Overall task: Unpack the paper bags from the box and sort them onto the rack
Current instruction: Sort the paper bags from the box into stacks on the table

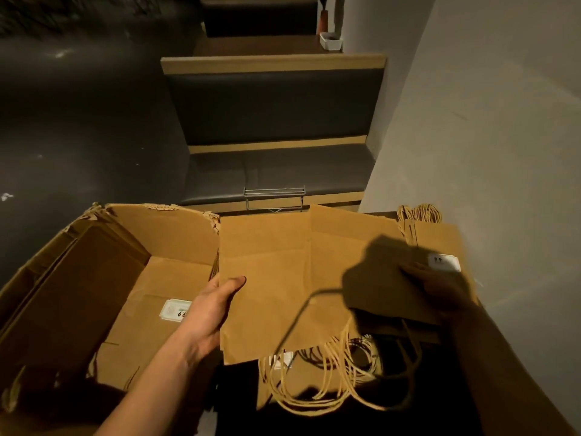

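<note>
I'm over the box (94, 278) now, its torn flaps open, a white label (174, 309) lying on the cardboard inside. My left hand (210, 313) holds the left edge of a flat stack of bags (283, 278), thumb on top, the other fingers hidden beneath the paper. The stack hangs over the box's right side, its twine handles (330, 379) spilling toward me in a loose tangle.

My right hand (440, 291) is in deep shadow; it grips a smaller, darker bag (386, 287) by its right edge, lying across the stack's right part. One dark handle loop (298, 319) from it arcs out over the brown paper. Just past my fingers sits a white tag (444, 262) on another bag (440, 237) further right, with more twine loops (419, 213) poking up at its far end.

Ahead, the wire rack (274, 196) stands just beyond the stack's far edge, on a dark padded bench (276, 174) trimmed in wood. The held paper hides the rack's lower part. A grey wall (490, 121) runs close along the right, dark floor (78, 121) on the left. Far back, a small white tray (330, 40) rests on a ledge by the wall. More bags lie below the stack, too dark to make out.
</note>
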Available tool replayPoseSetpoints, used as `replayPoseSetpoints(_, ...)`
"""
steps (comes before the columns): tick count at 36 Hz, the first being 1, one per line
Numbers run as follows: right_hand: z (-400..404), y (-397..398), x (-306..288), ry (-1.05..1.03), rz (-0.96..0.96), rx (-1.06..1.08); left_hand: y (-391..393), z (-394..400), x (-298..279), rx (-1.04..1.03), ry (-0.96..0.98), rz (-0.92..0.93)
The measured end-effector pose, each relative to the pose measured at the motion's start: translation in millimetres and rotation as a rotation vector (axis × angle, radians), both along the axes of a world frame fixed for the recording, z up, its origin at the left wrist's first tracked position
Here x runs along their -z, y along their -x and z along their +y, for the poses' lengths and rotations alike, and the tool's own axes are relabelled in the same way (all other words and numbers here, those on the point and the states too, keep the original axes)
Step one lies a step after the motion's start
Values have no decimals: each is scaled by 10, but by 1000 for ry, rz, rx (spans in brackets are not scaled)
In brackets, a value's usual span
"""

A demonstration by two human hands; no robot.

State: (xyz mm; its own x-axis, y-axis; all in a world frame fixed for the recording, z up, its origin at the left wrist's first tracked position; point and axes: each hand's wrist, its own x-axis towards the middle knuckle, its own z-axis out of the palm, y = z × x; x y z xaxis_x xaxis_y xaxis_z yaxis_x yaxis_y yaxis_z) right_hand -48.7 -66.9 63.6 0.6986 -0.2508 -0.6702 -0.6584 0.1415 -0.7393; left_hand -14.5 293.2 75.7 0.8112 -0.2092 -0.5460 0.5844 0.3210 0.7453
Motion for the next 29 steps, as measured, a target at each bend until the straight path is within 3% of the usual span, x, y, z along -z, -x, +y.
replayPoseSetpoints(3,119,-31,43,-16,-39,-22,-2,-90,-3,19,-34,-36)
replayPoseSetpoints(9,344,-77,191,-264,-83,20,55,-305,-4,145,-87,-77)
replayPoseSetpoints(18,161,-52,228,-184,-118,173,89,-458,99,76,-90,-23)
replayPoseSetpoints(29,-419,145,250,-195,-70,150,67,-292,152,-13,-87,-39)
